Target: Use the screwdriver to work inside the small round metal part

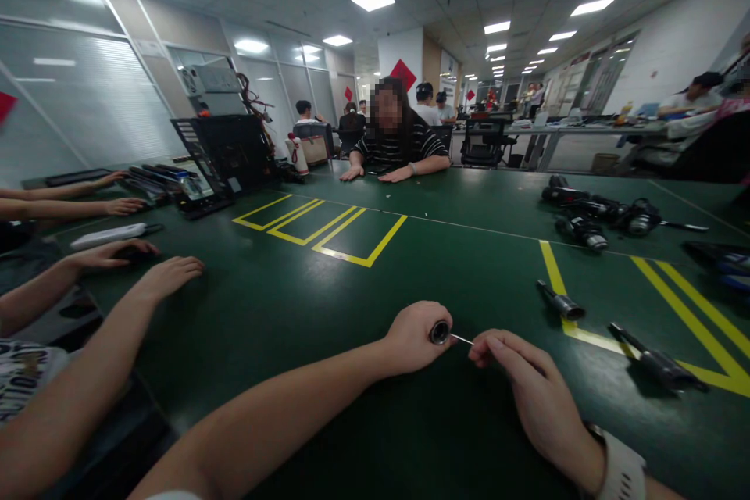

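The green table (pixel 281 289) bears yellow tape (pixel 553 269) and dark metal tools (pixel 566 306).

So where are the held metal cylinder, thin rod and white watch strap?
Held metal cylinder (pixel 440 332): head view, open end.
Thin rod (pixel 462 339): head view, exposed middle.
White watch strap (pixel 622 462): head view, outer side.

On the worktop (pixel 281 305) I see socket tools (pixel 661 363) right of the right hand (pixel 530 379), a tool cluster (pixel 640 217) beyond them, a power strip (pixel 108 235) left of the left hand (pixel 413 337).
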Demonstrator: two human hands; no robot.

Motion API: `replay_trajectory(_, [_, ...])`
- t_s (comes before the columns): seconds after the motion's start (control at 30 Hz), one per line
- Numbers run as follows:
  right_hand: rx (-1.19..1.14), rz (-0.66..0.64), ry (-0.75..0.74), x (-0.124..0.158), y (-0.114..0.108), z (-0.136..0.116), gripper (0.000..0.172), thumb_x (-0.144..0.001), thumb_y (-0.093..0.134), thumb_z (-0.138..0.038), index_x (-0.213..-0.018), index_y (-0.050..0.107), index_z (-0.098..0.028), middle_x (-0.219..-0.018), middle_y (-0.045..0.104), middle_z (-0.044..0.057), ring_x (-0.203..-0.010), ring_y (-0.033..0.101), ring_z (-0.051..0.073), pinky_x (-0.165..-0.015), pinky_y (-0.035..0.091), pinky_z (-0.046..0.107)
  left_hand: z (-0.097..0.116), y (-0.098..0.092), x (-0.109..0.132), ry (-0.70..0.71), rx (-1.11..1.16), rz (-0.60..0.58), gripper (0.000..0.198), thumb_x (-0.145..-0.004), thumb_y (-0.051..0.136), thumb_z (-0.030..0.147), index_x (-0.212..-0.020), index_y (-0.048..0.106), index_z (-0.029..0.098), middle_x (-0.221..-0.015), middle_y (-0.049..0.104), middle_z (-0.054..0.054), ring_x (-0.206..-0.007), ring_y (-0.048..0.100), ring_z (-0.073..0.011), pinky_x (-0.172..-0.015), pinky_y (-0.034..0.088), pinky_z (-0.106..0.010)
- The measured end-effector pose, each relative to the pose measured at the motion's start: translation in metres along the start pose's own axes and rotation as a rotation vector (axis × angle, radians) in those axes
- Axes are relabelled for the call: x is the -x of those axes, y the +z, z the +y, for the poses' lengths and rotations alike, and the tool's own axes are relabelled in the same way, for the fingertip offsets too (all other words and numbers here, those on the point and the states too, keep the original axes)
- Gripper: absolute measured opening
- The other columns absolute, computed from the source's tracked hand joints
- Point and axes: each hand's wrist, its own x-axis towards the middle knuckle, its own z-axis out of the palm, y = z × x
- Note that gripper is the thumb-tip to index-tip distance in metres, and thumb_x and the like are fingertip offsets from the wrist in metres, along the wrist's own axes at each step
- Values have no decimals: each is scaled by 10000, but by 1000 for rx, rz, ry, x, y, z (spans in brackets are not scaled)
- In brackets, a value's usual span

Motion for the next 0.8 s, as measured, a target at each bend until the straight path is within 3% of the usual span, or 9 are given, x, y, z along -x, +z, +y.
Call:
replay_trajectory(0.23, [170, -28, -133, 8, 5, -12, 237, -861, 493, -373, -772, 657, -227, -755, 626, 25, -742, 581, 207, -666, 447, 307, 2, -1, -2, -38, 5, 8, 107, -728, 631, 214, -707, 540, 162, -703, 532, 17, -657, 489, -118, -606, 365, -232])
replay_trajectory(0.8, [71, -95, -117, 6, -1, -3, 287, -895, 451, -371, -748, 643, -216, -807, 628, 30, -801, 569, 204, -725, 430, 312, -1, 1, -2, -60, 65, 61, 151, -745, 626, 263, -696, 526, 161, -701, 522, 20, -673, 488, -117, -610, 376, -229])
